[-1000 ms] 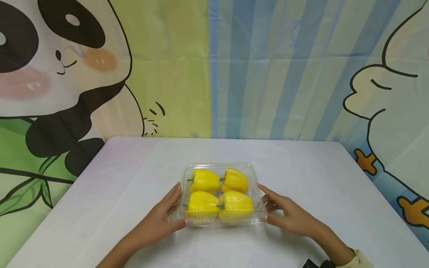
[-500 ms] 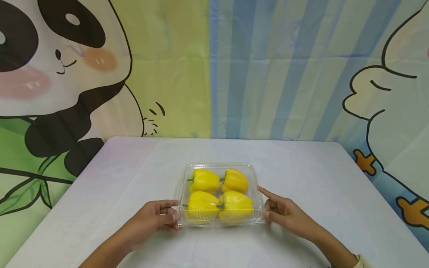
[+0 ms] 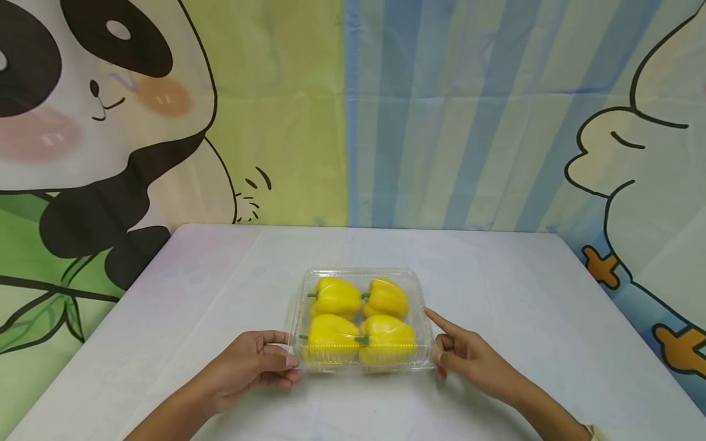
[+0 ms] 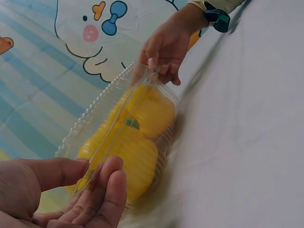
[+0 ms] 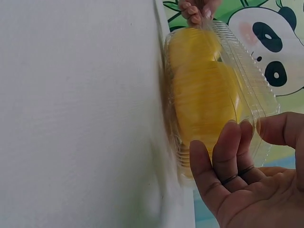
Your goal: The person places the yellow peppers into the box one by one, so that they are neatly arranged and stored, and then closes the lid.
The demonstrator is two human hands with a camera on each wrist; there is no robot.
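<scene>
A clear plastic clamshell box [image 3: 361, 274] sits on the table with its lid down. Several yellow bell peppers [image 3: 334, 297] with green stems show through it. At the near left corner, my left hand [image 3: 248, 364] pinches the box's rim between thumb and fingers, as the left wrist view also shows. My right hand [image 3: 471, 358] pinches the rim at the near right corner, its index finger stretched along the right side. In the right wrist view the other fingertips [image 5: 228, 137] of that hand lie against the box wall. The undersides of the peppers are hidden.
The box stands near the middle of a white-covered table [image 3: 469, 269]. Behind the table hangs a cloth backdrop [image 3: 276, 110] with a panda and blue stripes. A dark band [image 4: 221, 18] circles the right wrist in the left wrist view.
My left hand has shifted from the box's left side down to its near left corner, where it now pinches the rim. My right thumb has moved slightly. The box has barely moved.
</scene>
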